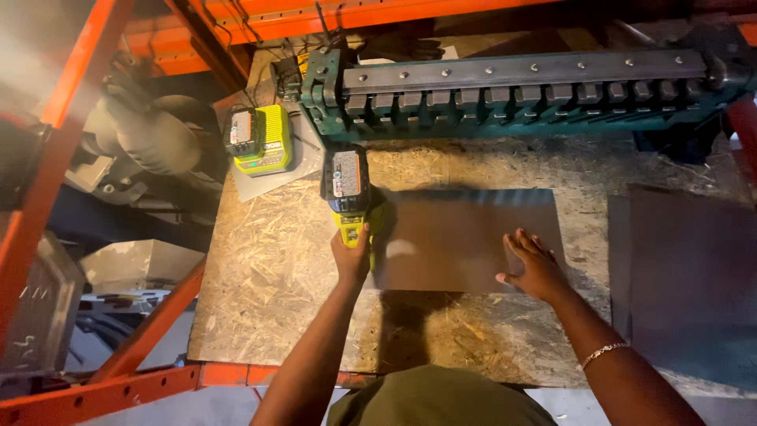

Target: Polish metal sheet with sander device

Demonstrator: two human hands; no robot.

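Dim workshop scene under warm overhead light, soft throughout.
Glare whitens the upper-left corner; the person's shadow falls across the surface (268,276) near the bottom; a faint sheen streaks the dark metal sheet (465,237); edges bend, wide-angle.

I see a rectangular grey-and-red label (346,173) on the drill battery just above my left hand (352,256), and a similar label (239,132) farther up-left on the charger's battery.

Left hand (351,256) at centre frame, fingers curled tight in a grip, forearm reaching up from bottom centre, right hand (535,267) right of centre, palm down, fingers spread flat
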